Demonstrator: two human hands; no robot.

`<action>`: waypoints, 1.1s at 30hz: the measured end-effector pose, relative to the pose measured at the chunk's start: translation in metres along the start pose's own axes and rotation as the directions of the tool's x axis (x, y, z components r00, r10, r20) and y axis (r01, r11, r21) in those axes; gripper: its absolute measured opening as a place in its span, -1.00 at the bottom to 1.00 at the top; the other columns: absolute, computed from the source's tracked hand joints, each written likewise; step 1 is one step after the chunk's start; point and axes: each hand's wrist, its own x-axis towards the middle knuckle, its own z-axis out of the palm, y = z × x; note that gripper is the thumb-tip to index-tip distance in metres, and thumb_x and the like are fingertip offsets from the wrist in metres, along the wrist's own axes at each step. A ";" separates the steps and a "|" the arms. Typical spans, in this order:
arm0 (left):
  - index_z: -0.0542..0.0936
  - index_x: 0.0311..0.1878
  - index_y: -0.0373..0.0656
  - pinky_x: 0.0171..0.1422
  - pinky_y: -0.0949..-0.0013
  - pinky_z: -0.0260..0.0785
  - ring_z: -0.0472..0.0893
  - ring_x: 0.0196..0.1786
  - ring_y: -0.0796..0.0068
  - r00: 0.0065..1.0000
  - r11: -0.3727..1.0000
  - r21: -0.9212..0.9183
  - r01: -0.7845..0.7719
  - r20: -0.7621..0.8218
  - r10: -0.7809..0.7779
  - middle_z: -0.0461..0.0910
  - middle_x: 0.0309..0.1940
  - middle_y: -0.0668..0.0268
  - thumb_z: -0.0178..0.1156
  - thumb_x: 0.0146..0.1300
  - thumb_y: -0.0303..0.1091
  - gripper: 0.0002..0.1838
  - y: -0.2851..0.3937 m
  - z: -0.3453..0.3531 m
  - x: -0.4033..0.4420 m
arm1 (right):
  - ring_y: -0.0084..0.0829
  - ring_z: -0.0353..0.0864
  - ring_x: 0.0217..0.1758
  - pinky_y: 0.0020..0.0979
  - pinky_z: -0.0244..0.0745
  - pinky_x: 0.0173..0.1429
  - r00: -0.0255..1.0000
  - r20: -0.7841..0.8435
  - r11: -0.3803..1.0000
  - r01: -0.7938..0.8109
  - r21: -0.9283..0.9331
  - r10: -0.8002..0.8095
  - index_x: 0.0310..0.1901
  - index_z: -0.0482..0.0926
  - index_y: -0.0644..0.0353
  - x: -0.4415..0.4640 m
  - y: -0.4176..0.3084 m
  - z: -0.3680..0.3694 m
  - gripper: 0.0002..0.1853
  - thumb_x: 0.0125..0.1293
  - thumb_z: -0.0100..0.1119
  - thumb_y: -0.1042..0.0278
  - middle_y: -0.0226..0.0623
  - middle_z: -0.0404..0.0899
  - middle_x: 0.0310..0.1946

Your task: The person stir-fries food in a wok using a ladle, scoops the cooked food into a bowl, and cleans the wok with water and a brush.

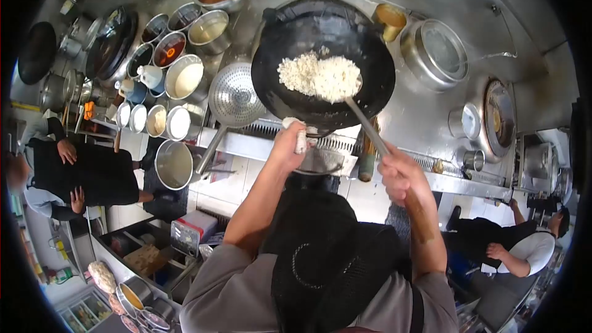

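Note:
White rice (320, 77) lies in a large black wok (324, 31) on the stove. My left hand (291, 142) is closed round a pale cloth (301, 137) at the wok's near edge; the wok's handle there is mostly hidden. A long metal ladle (368, 126) is gripped by its handle in my right hand (401, 172), and its head rests in or under the rice at the right. Just left of the wok sits a perforated metal strainer (237, 95), its handle pointing toward me.
Metal bowls of sauces (169, 49) and white seasonings (179, 123) stand at the left. Lidded pots (441, 52) stand at the right. A bamboo brush (366, 163) hangs at the front edge. Co-workers stand at the far left (80, 172) and far right (505, 240).

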 end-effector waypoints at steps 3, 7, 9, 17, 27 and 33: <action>0.48 -0.05 -0.18 -0.32 0.34 0.47 0.60 -0.31 0.32 0.992 0.994 0.066 0.089 -0.091 -0.083 0.60 -0.25 0.22 0.17 0.28 -0.34 -0.78 0.001 0.021 -0.060 | -0.80 0.18 -0.74 -0.65 0.11 -0.76 0.999 0.036 0.999 -0.041 0.028 0.040 0.48 0.12 0.17 -0.012 -0.005 -0.014 -0.39 0.46 0.05 0.39 -0.55 0.27 -0.52; 0.41 0.07 -0.22 -0.16 0.30 0.52 0.60 -0.20 0.31 0.998 0.946 0.319 -0.060 0.004 0.062 0.57 -0.15 0.16 0.11 0.26 -0.40 -0.68 0.003 0.011 -0.038 | -0.79 0.20 -0.72 -0.65 0.13 -0.72 0.997 -0.053 0.998 -0.052 -0.031 0.050 0.48 0.12 0.16 -0.011 -0.007 -0.015 -0.39 0.45 0.04 0.41 -0.55 0.28 -0.53; 0.38 0.09 -0.23 -0.07 0.30 0.49 0.58 -0.15 0.34 0.956 0.841 0.476 -0.257 -0.001 0.293 0.54 -0.11 0.15 0.09 0.24 -0.43 -0.65 -0.010 0.000 -0.026 | -0.81 0.19 -0.73 -0.66 0.14 -0.73 0.997 -0.043 0.997 -0.062 -0.045 0.060 0.49 0.10 0.13 -0.001 -0.003 -0.022 -0.39 0.46 0.03 0.39 -0.56 0.27 -0.53; 0.23 0.10 -0.34 -0.01 0.09 0.46 0.63 -0.13 -0.02 0.758 0.233 0.893 -0.385 0.162 0.632 0.57 -0.20 -0.07 0.14 0.10 -0.52 -0.51 -0.028 -0.051 -0.027 | -0.82 0.20 -0.71 -0.66 0.13 -0.71 0.994 0.065 0.994 -0.087 -0.063 0.091 0.32 0.28 0.15 -0.018 -0.038 0.017 -0.55 0.45 0.05 0.39 -0.57 0.30 -0.52; 0.36 0.08 -0.21 -0.04 0.27 0.48 0.57 -0.12 0.36 0.947 0.790 0.553 -0.266 -0.004 0.322 0.51 -0.14 0.22 0.05 0.12 -0.57 -0.60 -0.040 -0.041 0.003 | -0.79 0.17 -0.74 -0.63 0.09 -0.75 0.973 0.209 0.995 0.085 0.047 -0.093 0.56 -0.03 0.00 0.072 0.034 -0.061 -0.28 0.45 0.04 0.40 -0.56 0.26 -0.53; 0.46 0.01 -0.16 -0.42 0.25 0.50 0.65 -0.31 0.28 0.998 0.912 0.409 -0.005 -0.052 0.028 0.61 -0.22 0.19 0.06 0.16 -0.52 -0.69 -0.016 -0.028 -0.005 | -0.77 0.13 -0.81 -0.63 0.03 -0.82 0.981 0.125 0.983 0.135 0.123 -0.151 0.56 -0.01 0.00 0.024 0.069 -0.065 -0.30 0.45 -0.03 0.49 -0.53 0.20 -0.61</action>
